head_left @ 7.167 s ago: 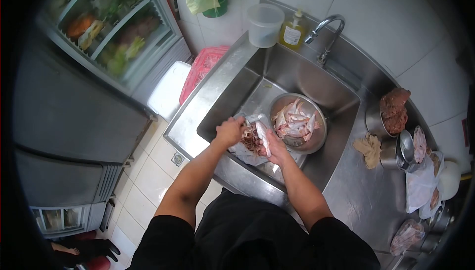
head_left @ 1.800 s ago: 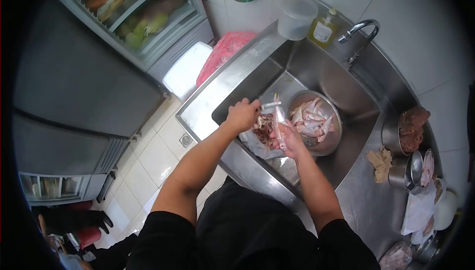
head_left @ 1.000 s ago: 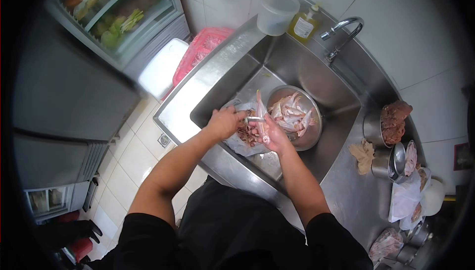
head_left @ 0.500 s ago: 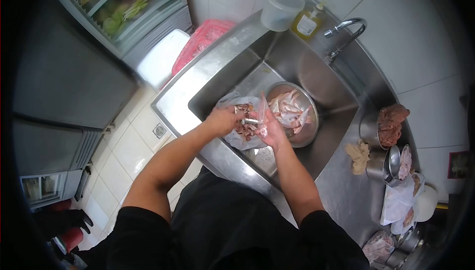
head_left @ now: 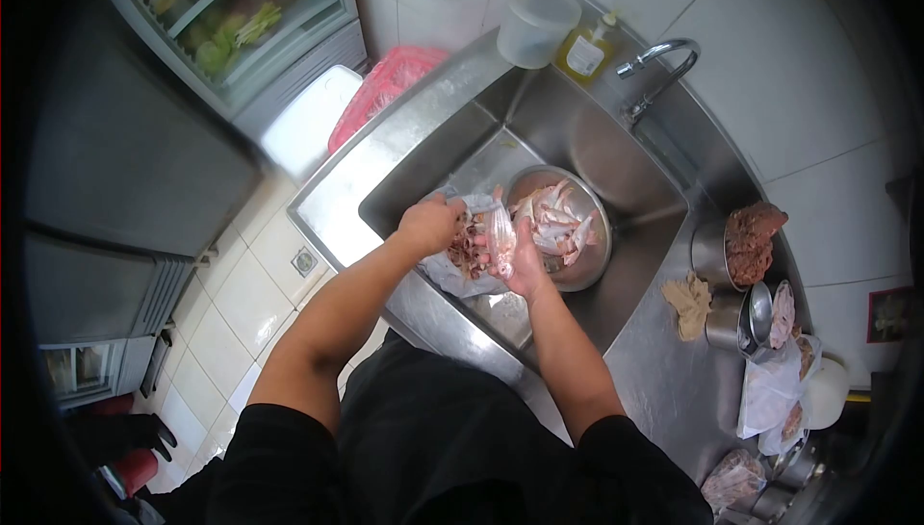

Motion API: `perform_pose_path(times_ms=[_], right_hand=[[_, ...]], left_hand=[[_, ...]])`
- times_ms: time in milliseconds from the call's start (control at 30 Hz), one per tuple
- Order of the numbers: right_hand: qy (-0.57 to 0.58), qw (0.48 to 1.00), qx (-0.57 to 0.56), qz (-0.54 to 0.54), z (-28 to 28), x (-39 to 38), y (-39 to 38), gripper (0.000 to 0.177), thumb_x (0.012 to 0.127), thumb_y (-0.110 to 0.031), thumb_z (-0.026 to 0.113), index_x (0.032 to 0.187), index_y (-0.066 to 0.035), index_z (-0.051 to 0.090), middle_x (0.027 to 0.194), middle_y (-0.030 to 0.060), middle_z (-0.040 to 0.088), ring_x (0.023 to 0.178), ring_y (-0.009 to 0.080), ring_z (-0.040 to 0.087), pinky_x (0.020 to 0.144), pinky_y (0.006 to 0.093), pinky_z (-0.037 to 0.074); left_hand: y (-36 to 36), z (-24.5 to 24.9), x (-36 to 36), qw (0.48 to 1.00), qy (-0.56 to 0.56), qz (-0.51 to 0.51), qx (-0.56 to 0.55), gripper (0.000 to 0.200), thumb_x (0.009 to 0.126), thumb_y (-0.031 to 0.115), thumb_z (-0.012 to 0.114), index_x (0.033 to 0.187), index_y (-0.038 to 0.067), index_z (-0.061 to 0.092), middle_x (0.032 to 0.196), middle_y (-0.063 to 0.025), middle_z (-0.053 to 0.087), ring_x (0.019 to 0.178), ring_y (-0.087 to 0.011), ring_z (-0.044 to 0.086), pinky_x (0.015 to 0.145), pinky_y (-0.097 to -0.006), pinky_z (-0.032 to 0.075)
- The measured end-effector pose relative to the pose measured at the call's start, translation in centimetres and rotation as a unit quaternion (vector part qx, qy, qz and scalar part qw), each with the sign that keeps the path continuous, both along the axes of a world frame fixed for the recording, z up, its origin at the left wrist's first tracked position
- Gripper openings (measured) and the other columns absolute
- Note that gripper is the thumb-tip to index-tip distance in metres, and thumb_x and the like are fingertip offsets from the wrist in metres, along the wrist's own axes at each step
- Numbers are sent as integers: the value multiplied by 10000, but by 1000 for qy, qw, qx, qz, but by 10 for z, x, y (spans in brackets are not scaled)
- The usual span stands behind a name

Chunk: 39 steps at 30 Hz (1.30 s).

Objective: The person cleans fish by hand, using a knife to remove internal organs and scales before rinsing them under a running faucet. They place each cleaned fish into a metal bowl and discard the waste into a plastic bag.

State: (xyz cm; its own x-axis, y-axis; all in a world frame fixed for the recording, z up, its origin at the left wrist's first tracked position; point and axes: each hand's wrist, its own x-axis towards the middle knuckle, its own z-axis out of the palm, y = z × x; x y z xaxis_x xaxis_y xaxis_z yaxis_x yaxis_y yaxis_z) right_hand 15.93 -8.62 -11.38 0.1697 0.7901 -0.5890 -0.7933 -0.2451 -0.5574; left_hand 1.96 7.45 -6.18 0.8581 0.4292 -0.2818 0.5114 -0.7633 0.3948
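Observation:
My right hand (head_left: 525, 263) is closed on a small pale pink fish (head_left: 500, 238), held lengthwise over the left side of the bowl area. My left hand (head_left: 430, 227) is curled beside it, above a plastic bag (head_left: 469, 284); what its fingers grip is hidden. Dark reddish scraps (head_left: 464, 252), looking like fish guts, lie in that bag. Right of the fish a round metal bowl (head_left: 604, 234) holds several similar fish (head_left: 558, 220). Bag and bowl both stand inside the steel sink (head_left: 616, 130).
Behind the sink are a faucet (head_left: 664, 73), a soap bottle (head_left: 585, 49) and a clear plastic tub (head_left: 537, 25). On the right counter stand a pot with brown meat (head_left: 756, 244), a crumpled tan cloth (head_left: 687, 306) and plastic bags (head_left: 770, 395). A fridge (head_left: 135, 92) is at left.
The fish has turned so its side faces up in my right hand. A metal tool visible between the hands earlier no longer shows. My left hand has drawn slightly back left.

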Motion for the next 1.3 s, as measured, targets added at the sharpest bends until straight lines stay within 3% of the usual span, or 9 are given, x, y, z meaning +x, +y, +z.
perform_pose_path(times_ms=[167,300,467,600,733,867,1000,1133,1300], right_hand=[[-83,996,-32,1,2,-8,4,821,926,-748,157,1235,-97,549,905,74,663,606,173,596,474,282,442],[-95,995,-36,-2,-9,-10,6,851,902,-775,140,1250,-103,530,908,79,651,600,177,597,456,289,442],[-53,997,-24,-59,10,-12,5,864,892,-789,131,1244,-102,518,859,76,645,583,185,586,445,308,457],[-32,999,-11,-11,-3,-1,4,962,814,-867,88,1264,-125,503,891,67,639,636,188,595,473,296,443],[8,999,-24,-44,6,-3,7,981,806,-877,90,1230,-114,538,866,59,639,648,184,582,481,325,445],[67,996,0,-51,-10,1,4,996,790,-891,74,1186,-124,572,852,64,631,645,192,567,478,336,416],[98,992,-10,-76,-7,0,4,999,740,-937,147,1169,-148,584,826,77,607,627,215,556,500,312,392],[121,989,-8,-87,-4,-3,2,1044,727,-944,109,1159,-120,584,833,80,614,626,215,550,470,315,373],[97,990,-36,-96,0,0,2,1069,718,-949,82,1131,-101,586,800,75,600,601,211,535,442,302,358]], left_hand=[[-17,-1,-11,991,-27,-131,-16,286,909,297,569,1160,168,620,1170,-191,594,1030,-358,639,855,-449,520],[-4,3,3,996,59,28,-53,361,918,322,571,1259,204,587,1192,-194,591,1068,-363,620,915,-464,501],[-18,-5,-17,989,-16,-122,-85,347,937,322,560,1244,161,566,1189,-219,600,1070,-387,615,909,-470,499],[4,-15,5,995,55,54,-57,327,933,324,564,1224,175,575,1180,-204,594,1071,-380,617,915,-470,499],[-19,-10,-7,994,-14,-109,-24,346,907,307,590,1242,220,595,1112,-180,615,999,-366,627,843,-446,517],[-6,-5,4,998,9,15,-58,355,910,334,586,1246,221,598,1171,-190,592,1059,-363,622,888,-476,511],[-25,-7,-4,994,-14,-111,-14,365,914,328,576,1265,232,587,1188,-178,590,1048,-369,626,881,-482,515],[-6,-10,3,997,17,19,-69,382,916,336,575,1294,279,563,1221,-168,572,1091,-351,613,893,-482,512],[-22,-4,-12,995,-11,-88,-53,379,909,320,597,1281,258,573,1197,-172,574,1088,-372,593,921,-464,488]])
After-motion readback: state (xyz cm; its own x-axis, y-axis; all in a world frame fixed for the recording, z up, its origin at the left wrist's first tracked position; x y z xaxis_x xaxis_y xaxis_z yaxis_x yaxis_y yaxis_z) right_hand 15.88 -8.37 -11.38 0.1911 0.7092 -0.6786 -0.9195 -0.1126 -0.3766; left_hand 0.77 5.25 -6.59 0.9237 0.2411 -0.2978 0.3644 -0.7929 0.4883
